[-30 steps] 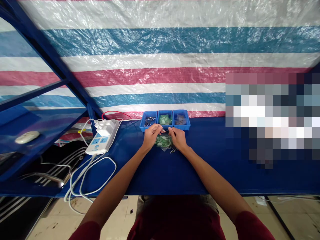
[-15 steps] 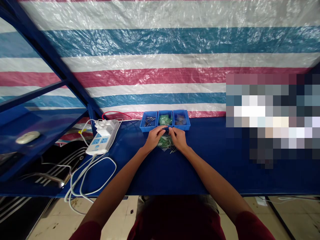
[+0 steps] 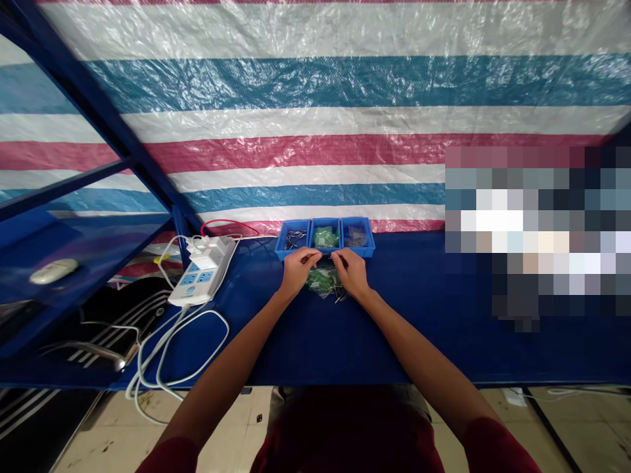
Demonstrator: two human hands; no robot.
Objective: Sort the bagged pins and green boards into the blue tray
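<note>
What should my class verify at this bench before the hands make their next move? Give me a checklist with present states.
1. Both hands visible: ok; left hand and right hand show, fingertips close together.
2. Item at the fingertips identified: cannot tell; too small.
3. Three blue bins side by side: ok.
4. Bin contents separated: ok; metal pieces left, green packets middle, greyish contents right.
5. Tabletop pile sorted: not ok; green packaging and thin metal pieces lie together.
6. White power cable within the table edge: not ok; loops hang past the front.
</note>
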